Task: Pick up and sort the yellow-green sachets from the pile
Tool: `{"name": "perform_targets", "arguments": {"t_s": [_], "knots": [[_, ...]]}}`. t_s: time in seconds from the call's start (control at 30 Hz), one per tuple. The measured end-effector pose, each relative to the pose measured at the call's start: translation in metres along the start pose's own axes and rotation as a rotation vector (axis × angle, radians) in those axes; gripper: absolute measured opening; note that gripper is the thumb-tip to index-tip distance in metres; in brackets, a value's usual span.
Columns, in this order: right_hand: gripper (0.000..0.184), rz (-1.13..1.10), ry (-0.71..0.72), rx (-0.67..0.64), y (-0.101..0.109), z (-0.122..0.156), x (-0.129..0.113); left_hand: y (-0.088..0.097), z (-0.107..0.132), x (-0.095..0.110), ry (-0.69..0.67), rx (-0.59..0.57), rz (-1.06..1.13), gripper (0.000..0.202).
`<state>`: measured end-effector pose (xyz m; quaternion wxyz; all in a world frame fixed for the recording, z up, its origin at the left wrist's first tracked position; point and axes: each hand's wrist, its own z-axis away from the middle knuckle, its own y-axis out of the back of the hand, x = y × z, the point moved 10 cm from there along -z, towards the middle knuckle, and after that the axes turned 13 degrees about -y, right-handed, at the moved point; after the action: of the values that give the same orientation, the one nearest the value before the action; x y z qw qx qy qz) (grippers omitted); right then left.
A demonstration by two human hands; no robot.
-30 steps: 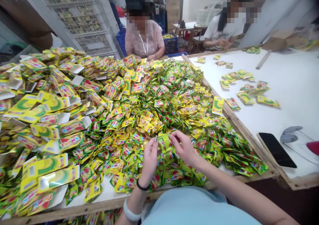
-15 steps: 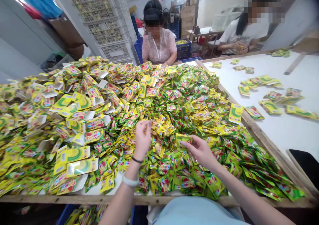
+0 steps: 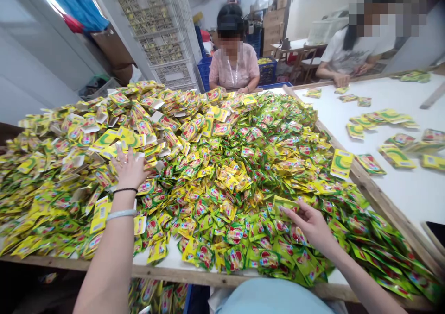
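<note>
My left hand (image 3: 130, 167) is stretched over the heap of small yellow cardboard boxes (image 3: 104, 140), fingers spread on or just above them. Whether it touches a box I cannot tell. A dark band and a pale bangle circle that wrist. Between the thumb and fingers of my right hand (image 3: 312, 223) is a green sachet (image 3: 284, 206), held low over the pile of green and yellow sachets (image 3: 239, 212). Many of the boxes on the left have open white flaps. One yellow box (image 3: 341, 163) lies against the wooden divider at the right.
A wooden divider (image 3: 373, 191) separates the pile from a white tabletop (image 3: 392, 98) with several packets. A dark phone-like object (image 3: 436, 233) rests at the right edge. Two people sit across the table, one in pink (image 3: 234, 68), one in white (image 3: 361, 50). White crates (image 3: 156, 31) are stacked behind.
My left hand has moved left from the sachets to the boxes, and its fingers have opened. My right hand still holds the green sachet. The person in white has lowered a hand to the table.
</note>
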<state>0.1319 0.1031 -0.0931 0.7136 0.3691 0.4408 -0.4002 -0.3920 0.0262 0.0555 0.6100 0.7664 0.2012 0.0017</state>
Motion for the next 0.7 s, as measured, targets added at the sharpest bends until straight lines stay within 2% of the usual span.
{"name": "perform_targets", "arguments": {"t_s": [0.07, 0.13, 0.2, 0.23, 0.27, 0.33, 0.37, 0.4, 0.47, 0.5, 0.57, 0.63, 0.7], "knots": [[0.031, -0.024, 0.005, 0.003, -0.001, 0.001, -0.008, 0.01, -0.007, 0.011, -0.056, 0.071, 0.016, 0.022], [0.03, -0.088, 0.008, -0.013, -0.002, 0.004, -0.018, 0.019, -0.007, 0.034, -0.073, 0.137, 0.201, 0.024], [0.029, -0.164, 0.017, -0.054, -0.005, 0.009, -0.031, 0.022, 0.003, 0.071, -0.019, 0.169, 0.583, 0.031], [0.029, -0.197, 0.026, -0.071, -0.006, 0.011, -0.038, 0.019, 0.011, 0.097, 0.022, 0.155, 0.833, 0.035], [0.028, -0.222, 0.039, -0.086, -0.008, 0.014, -0.046, 0.013, 0.02, 0.133, 0.048, 0.083, 1.105, 0.037], [0.028, -0.251, 0.083, -0.11, -0.013, 0.019, -0.065, 0.002, 0.048, 0.233, -0.009, -0.262, 1.657, 0.04], [0.027, -0.257, 0.116, -0.114, -0.015, 0.021, -0.076, 0.005, 0.063, 0.276, -0.034, -0.405, 1.827, 0.039], [0.026, -0.258, 0.156, -0.112, -0.017, 0.022, -0.087, 0.01, 0.078, 0.312, -0.078, -0.513, 1.924, 0.036], [0.023, -0.225, 0.266, -0.089, -0.019, 0.026, -0.109, 0.022, 0.098, 0.36, -0.159, -0.638, 2.015, 0.029], [0.02, -0.179, 0.335, -0.081, -0.021, 0.029, -0.121, 0.027, 0.104, 0.373, -0.194, -0.67, 2.028, 0.026], [0.015, -0.018, 0.47, -0.119, -0.03, 0.036, -0.14, 0.033, 0.109, 0.383, -0.238, -0.671, 2.01, 0.02], [0.014, 0.195, 0.565, -0.21, -0.042, 0.043, -0.15, 0.036, 0.107, 0.38, -0.272, -0.603, 1.938, 0.017], [0.017, 0.402, 0.592, -0.296, -0.053, 0.049, -0.148, 0.037, 0.105, 0.377, -0.309, -0.54, 1.856, 0.022]]}}
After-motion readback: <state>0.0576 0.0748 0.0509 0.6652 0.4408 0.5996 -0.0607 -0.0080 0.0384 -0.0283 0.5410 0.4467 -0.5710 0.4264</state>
